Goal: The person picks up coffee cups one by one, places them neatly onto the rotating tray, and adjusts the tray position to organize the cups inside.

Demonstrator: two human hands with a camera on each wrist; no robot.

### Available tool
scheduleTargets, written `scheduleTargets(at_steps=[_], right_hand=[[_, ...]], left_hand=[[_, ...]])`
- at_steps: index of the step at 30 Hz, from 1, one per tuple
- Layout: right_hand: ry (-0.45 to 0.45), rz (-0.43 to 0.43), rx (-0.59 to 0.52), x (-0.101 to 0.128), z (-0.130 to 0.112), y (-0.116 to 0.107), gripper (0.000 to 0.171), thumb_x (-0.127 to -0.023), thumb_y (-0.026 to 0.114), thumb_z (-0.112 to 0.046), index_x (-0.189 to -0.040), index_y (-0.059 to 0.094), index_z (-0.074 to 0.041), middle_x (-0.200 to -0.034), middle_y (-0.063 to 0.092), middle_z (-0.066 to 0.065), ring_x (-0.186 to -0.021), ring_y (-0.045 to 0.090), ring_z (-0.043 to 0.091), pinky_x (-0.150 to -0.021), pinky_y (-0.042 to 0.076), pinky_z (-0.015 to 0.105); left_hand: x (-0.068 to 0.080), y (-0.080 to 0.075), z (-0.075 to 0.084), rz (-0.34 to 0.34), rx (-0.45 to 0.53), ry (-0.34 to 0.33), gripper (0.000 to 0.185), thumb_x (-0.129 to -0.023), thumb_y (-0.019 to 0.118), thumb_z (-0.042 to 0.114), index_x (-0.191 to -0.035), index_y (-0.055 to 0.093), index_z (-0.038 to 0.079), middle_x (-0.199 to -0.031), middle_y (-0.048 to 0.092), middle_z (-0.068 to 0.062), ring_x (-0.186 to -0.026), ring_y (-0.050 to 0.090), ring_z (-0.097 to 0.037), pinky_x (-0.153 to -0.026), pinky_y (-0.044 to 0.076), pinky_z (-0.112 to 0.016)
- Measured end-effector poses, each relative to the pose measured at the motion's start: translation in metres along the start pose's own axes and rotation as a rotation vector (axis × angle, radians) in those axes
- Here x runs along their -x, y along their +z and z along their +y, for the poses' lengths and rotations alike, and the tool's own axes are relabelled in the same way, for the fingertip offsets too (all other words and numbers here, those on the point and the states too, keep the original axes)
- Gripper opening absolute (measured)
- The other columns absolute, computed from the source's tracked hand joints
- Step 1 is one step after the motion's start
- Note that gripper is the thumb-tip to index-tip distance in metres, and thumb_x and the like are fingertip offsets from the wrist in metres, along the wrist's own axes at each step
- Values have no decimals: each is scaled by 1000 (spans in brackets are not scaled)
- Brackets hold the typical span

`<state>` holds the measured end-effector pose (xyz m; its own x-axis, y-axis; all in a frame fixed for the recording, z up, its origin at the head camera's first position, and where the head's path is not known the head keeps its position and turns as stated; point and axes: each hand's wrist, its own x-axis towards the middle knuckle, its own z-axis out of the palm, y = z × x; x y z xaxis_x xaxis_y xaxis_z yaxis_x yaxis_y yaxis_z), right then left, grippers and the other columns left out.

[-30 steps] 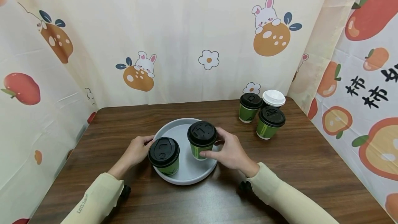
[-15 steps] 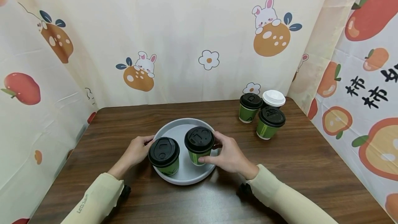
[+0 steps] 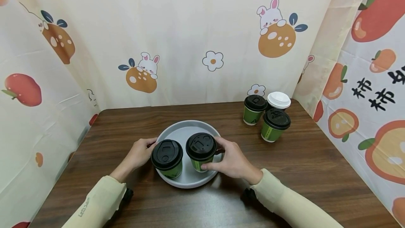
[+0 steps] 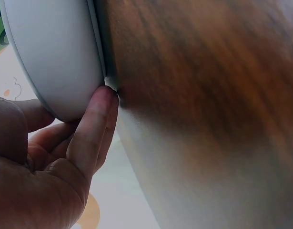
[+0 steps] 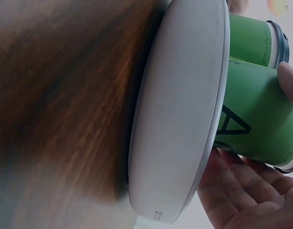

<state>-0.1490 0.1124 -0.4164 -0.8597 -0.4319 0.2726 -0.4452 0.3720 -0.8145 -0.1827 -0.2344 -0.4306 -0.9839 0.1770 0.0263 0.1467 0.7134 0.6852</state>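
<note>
The green paper cup with a black plastic lid stands upright on the round grey tray, in its right half, just beside a 2nd green black-lidded cup at the tray's near left. The right hand is wrapped round the first cup's side, thumb in front and fingers behind. The right wrist view shows what the head view hides: the cup's base sits flat on the tray floor, a black letter A is printed on its wall, and the palm lies against it.

The left hand grips the tray's left rim with curled fingers. In the left wrist view a fingertip presses the tray's outer wall right where it meets the desk.

The tray lies near the middle of the dark wooden desk, closer to the near edge. Towards the far right corner stand 3 more cups close together: 2 green with black lids, and 1 white-lidded cup behind them. Only the head view shows these.
</note>
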Motion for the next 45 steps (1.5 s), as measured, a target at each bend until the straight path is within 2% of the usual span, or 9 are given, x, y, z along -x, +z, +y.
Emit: scheduleTargets(at_steps=[4, 12, 29, 36, 45], right_hand=[[-20, -15, 2, 1, 0, 2, 72, -70, 96, -38, -132, 64, -21, -113, 72, -14, -96, 70, 10, -86, 58, 42], [-53, -29, 7, 3, 0, 4, 75, -69, 97, -37, -134, 63, -18, -114, 72, -13, -97, 70, 8, -86, 57, 33], [-73, -48, 1, 4, 1, 6, 73, -68, 98, -36, -131, 65, -20, -111, 73, -14, -96, 70, 7, -86, 56, 33], [-73, -69, -13, 5, 3, 7, 75, -68, 97, -40, -133, 64, -22, -115, 72, -14, -99, 69, 8, -91, 54, 33], [-99, -68, -42, 7, 4, 7, 75, -68, 98, -37, -133, 64, -21, -118, 72, -11, -102, 69, 10, -92, 55, 34]], left_hand=[[0, 0, 0, -5, 2, -1, 37, -107, 56, 16, -140, 61, -1, -130, 66, -23, -126, 59, -38, -99, 49, -55], [0, 0, -1, -1, -3, 5, 37, -107, 56, 16, -140, 61, 0, -130, 66, -23, -126, 59, -38, -99, 49, -55], [-2, 0, -1, -1, 8, 0, 37, -107, 56, 16, -139, 62, -1, -129, 67, -23, -126, 58, -37, -100, 49, -55], [-2, 0, -2, 1, 0, 12, 37, -107, 57, 16, -138, 63, -1, -128, 67, -22, -124, 59, -36, -99, 49, -54], [-2, 0, -2, 2, -3, 17, 36, -107, 57, 15, -138, 63, -1, -127, 68, -22, -123, 60, -36, -98, 50, -54]])
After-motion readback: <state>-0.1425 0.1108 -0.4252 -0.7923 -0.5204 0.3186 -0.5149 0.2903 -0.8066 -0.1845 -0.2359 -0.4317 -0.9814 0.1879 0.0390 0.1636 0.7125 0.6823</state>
